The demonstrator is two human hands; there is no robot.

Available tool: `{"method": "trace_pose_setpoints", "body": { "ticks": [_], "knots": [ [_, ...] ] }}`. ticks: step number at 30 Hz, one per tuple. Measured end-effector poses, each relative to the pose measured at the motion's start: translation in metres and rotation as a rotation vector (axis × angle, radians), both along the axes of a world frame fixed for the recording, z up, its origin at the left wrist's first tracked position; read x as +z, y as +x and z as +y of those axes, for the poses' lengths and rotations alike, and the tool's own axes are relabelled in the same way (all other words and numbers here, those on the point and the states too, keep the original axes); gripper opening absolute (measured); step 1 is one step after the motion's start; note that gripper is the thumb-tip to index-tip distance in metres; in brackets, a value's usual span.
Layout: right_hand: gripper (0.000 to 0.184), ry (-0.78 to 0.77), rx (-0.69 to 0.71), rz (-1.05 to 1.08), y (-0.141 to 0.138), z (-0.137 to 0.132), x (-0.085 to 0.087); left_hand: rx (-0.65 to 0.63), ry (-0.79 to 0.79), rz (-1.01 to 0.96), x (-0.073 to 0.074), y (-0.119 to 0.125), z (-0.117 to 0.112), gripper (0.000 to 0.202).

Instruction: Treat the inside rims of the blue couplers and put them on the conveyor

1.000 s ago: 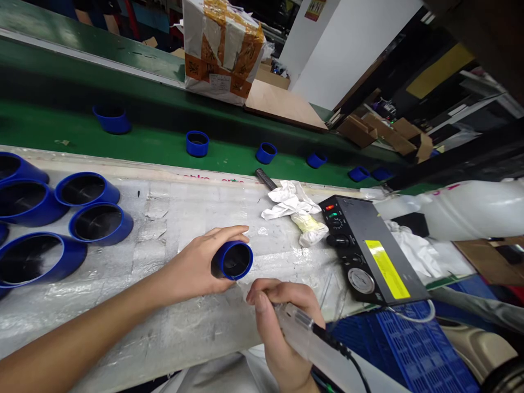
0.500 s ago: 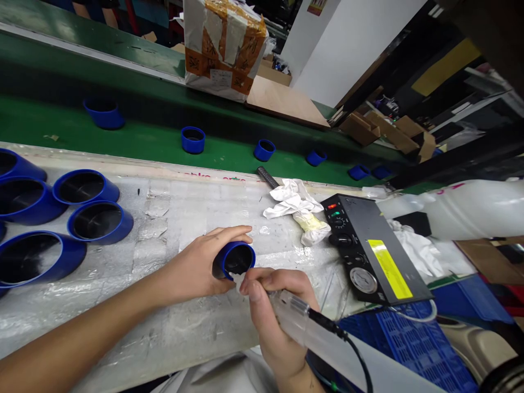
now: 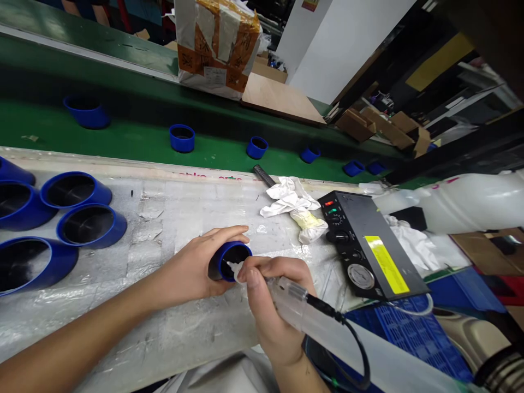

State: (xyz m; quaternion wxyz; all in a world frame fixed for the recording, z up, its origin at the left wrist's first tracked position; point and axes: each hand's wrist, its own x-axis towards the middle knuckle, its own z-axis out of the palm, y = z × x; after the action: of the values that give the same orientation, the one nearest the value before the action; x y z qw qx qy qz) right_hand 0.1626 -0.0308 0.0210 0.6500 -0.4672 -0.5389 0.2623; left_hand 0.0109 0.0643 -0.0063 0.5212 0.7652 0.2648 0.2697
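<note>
My left hand (image 3: 204,265) curves round the side of a blue ring-shaped cup (image 3: 218,261) with a dark inside, steadying it on the plastic-covered bench. In my right hand (image 3: 278,305) is a translucent dispensing syringe (image 3: 286,292), gripped between thumb and fingers. Its white nozzle points into the cup's mouth near the right side of the rim. A black cord (image 3: 327,307) runs from the syringe's back end. Whether the tip touches the inner wall, I cannot tell.
More blue cups (image 3: 90,225) crowd the bench's left side, and several stand along the green conveyor belt (image 3: 143,147). Crumpled tissues (image 3: 289,196) lie before a black dispenser box (image 3: 368,245) with a gauge. A white jug (image 3: 470,202) lies to the right. Beyond the belt sits a taped carton (image 3: 216,49).
The syringe nozzle has shifted slightly up and left at the cup's mouth. Both hands keep their hold. The cups on the belt appear a little further left, as the whole view has shifted.
</note>
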Motion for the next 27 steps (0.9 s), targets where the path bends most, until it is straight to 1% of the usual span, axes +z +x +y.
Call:
{"method": "trace_pose_setpoints", "body": {
  "ticks": [2, 5, 10, 16, 22, 27],
  "knots": [
    [0.025, 0.013, -0.019, -0.005, 0.001, 0.003, 0.0, 0.004, 0.021, -0.027, -0.004, 0.0, 0.0, 0.076],
    [0.026, 0.029, -0.009, 0.023, 0.002, 0.007, 0.0, 0.01, 0.047, -0.04, -0.008, 0.0, -0.001, 0.078],
    [0.021, 0.072, -0.01, 0.074, 0.001, 0.013, -0.001, 0.021, 0.046, -0.01, -0.005, 0.0, 0.0, 0.076],
    [0.015, 0.069, -0.046, 0.092, 0.002, 0.014, 0.001, 0.013, 0.033, 0.025, -0.003, 0.001, 0.0, 0.075],
    [0.024, 0.009, 0.004, 0.016, -0.001, 0.004, 0.005, 0.0, 0.015, 0.029, -0.003, -0.001, 0.0, 0.077],
    [0.023, -0.006, -0.013, -0.003, -0.004, 0.004, 0.005, -0.008, 0.007, 0.026, -0.002, -0.002, 0.0, 0.077]
  ]
}}
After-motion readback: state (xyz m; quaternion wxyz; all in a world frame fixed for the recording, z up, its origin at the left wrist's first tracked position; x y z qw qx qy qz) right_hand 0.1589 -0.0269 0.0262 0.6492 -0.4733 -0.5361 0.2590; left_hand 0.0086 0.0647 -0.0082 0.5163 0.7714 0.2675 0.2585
